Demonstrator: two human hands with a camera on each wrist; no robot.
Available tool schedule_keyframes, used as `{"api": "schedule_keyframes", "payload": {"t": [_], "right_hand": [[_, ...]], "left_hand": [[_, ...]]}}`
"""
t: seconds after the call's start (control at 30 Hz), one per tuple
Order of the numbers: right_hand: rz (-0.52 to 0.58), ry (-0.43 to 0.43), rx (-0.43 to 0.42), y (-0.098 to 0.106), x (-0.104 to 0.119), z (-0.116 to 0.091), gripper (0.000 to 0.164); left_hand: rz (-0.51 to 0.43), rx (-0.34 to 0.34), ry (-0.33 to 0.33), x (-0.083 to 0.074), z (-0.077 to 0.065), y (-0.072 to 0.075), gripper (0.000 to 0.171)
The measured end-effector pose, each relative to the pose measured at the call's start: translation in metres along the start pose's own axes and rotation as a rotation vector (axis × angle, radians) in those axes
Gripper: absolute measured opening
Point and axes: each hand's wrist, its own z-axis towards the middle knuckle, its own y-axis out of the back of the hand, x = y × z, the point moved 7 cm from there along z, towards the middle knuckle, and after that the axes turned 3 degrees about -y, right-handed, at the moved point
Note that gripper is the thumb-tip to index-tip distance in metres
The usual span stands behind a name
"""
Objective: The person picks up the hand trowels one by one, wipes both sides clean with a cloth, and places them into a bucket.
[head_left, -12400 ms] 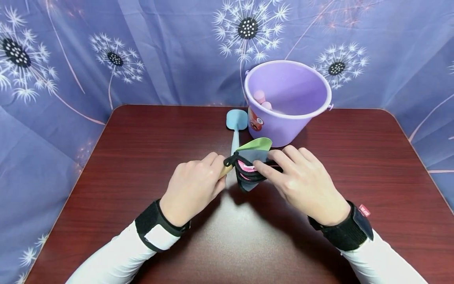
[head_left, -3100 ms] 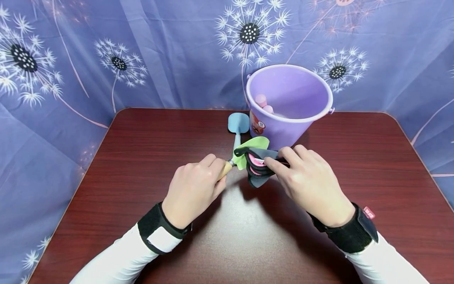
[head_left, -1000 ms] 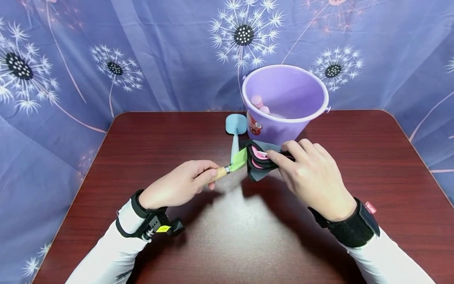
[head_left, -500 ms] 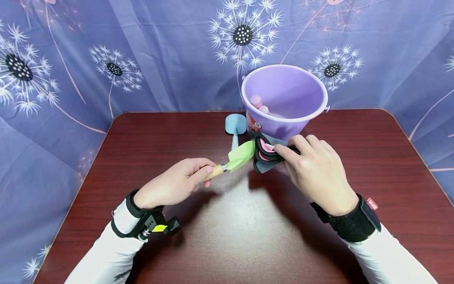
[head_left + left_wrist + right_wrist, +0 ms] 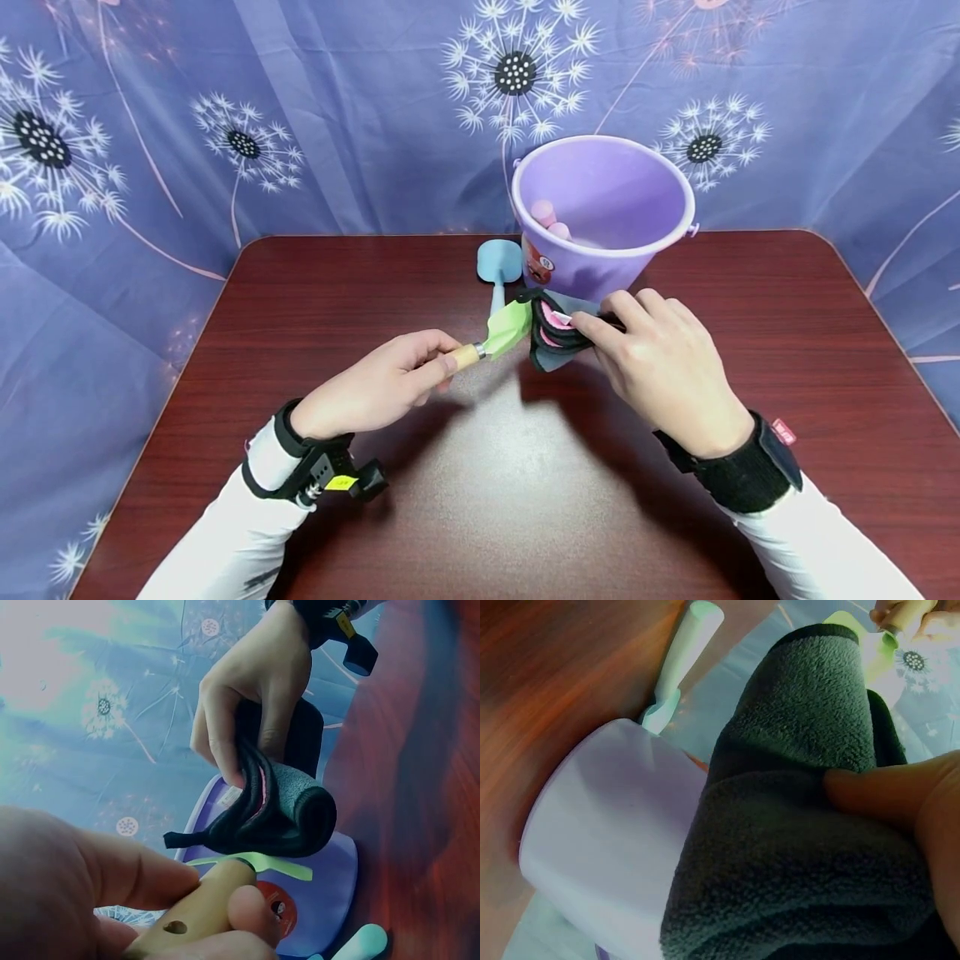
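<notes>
Turned since three seconds ago, our left hand [image 5: 386, 379] curls its fingers round the handle [image 5: 463, 357] of the trowel [image 5: 504, 333]; our right hand [image 5: 667, 367] grips the cloth [image 5: 542, 335] at its tip, near the bucket [image 5: 592, 273]. We seem mid-wipe; the next stroke calls for steadying the trowel.

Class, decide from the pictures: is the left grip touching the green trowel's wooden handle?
Touching. The left wrist view shows the left grip holding the wooden handle, digits against it on both sides.
</notes>
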Motion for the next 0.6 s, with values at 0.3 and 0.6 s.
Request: {"api": "schedule_keyframes", "payload": {"t": [0.3, 0.6], "right_hand": [[0.021, 0.044, 0.02, -0.001, 0.011, 0.0, 0.027], [0.033, 0.082, 0.041, -0.001, 0.022, 0.0, 0.033]], "left_hand": [[0.058, -0.02, -0.016, 0.0, 0.0, -0.005, 0.017], [0.067, -0.01, -0.008, 0.001, 0.001, -0.01, 0.018]]}}
